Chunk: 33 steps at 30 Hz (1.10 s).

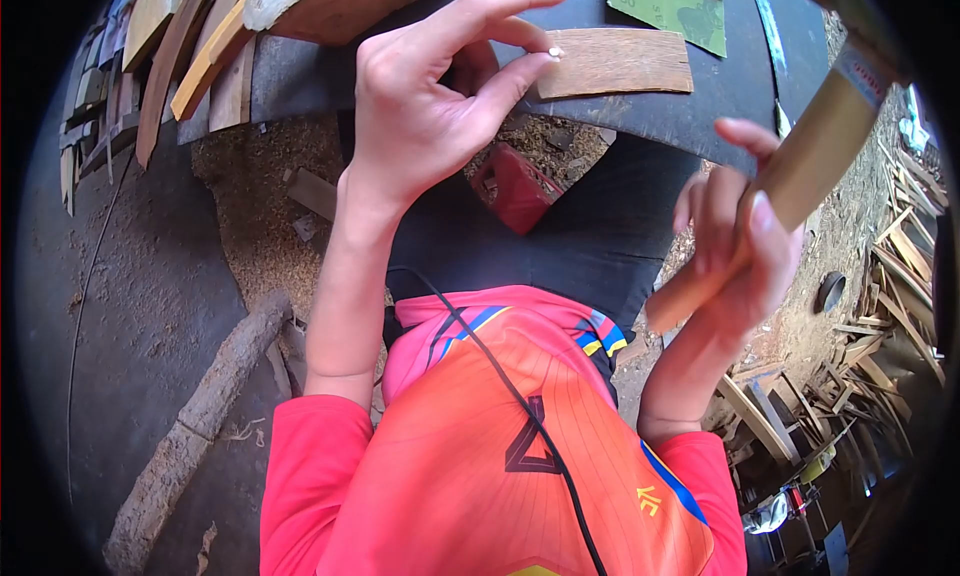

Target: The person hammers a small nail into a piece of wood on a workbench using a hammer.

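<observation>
Between thumb and index finger, my left hand [430, 106] pinches a small pale object [555, 52], perhaps a nail head, at the left end of a thin wooden strip [625, 63]. The strip lies flat on the dark worktop [715, 111]. On the right, my right hand [740, 236] is wrapped round the wooden handle of a hammer [825, 136], which is raised. The hammer's head, at the top right, is partly cut off by the dark edge of the view. My right fingers are slightly blurred.
Green sandpaper [675, 11] lies behind the strip. Wooden pieces [190, 46] stack at the upper left, beside a larger block [330, 6]. A rough log [195, 426] rests at the lower left. Scrap wood [890, 316] covers the ground at right. A black cable crosses my shirt.
</observation>
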{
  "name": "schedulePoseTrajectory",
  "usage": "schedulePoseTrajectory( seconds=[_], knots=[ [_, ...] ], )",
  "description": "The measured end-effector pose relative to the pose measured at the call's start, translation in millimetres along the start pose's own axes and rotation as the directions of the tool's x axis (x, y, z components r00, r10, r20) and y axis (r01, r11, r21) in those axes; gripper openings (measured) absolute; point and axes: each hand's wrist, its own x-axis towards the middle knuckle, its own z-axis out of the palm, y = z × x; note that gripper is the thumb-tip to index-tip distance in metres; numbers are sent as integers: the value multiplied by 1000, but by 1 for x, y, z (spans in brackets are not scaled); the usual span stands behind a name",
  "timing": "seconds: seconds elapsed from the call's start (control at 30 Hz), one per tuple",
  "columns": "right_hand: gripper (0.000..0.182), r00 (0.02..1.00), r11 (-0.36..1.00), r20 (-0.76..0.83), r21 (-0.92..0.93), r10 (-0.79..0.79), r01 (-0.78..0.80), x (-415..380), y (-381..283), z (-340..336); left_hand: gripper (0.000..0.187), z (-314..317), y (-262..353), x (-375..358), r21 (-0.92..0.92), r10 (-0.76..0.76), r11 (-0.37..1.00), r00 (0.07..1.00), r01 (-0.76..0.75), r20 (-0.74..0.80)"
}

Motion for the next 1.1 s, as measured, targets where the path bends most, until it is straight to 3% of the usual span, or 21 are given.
schedulePoseTrajectory(
  seconds=[0.03,0.07,0.17,0.33,0.43,0.47,0.6,0.7,0.83,0.87,0.9,1.1],
  knots=[
    [72,998,994,13,84,68,-69,-11,-4,8,40,2,-1,1,-51,1,999,999,-4,-53],
    [78,988,981,22,118,155,-156,-20,-6,12,57,-3,2,4,-45,41,998,999,-40,16],
    [86,957,930,54,222,286,-291,-41,-8,25,58,-5,0,3,-21,34,999,999,-34,24],
    [97,886,867,89,185,455,-463,-62,-12,38,59,-2,-3,2,-45,35,998,999,-35,1],
    [90,845,842,173,117,505,-527,-69,-23,37,59,-2,-5,3,-6,94,996,996,-94,-10],
    [97,857,852,84,92,508,-515,-72,-23,46,59,-2,-5,2,1,93,996,996,-93,-9],
    [91,829,832,69,-24,554,-554,-63,-25,54,60,-5,-1,0,-7,38,999,999,-38,9],
    [92,833,835,77,8,548,-550,-65,-28,54,58,-3,-4,0,-26,53,998,999,-53,-10],
    [71,878,897,244,61,413,-439,-69,-19,39,56,-2,-6,-2,-28,23,999,1000,-23,-8],
    [71,857,870,222,67,464,-488,-67,-21,40,55,-2,-6,-2,-25,5,1000,1000,-5,-1],
    [91,818,821,94,3,568,-571,-59,-30,53,55,-2,-5,-1,-21,3,1000,1000,-3,-1],
    [88,859,866,150,32,490,-499,-72,-18,47,53,-2,-1,-3,-1,-10,1000,1000,10,-2]
  ],
)
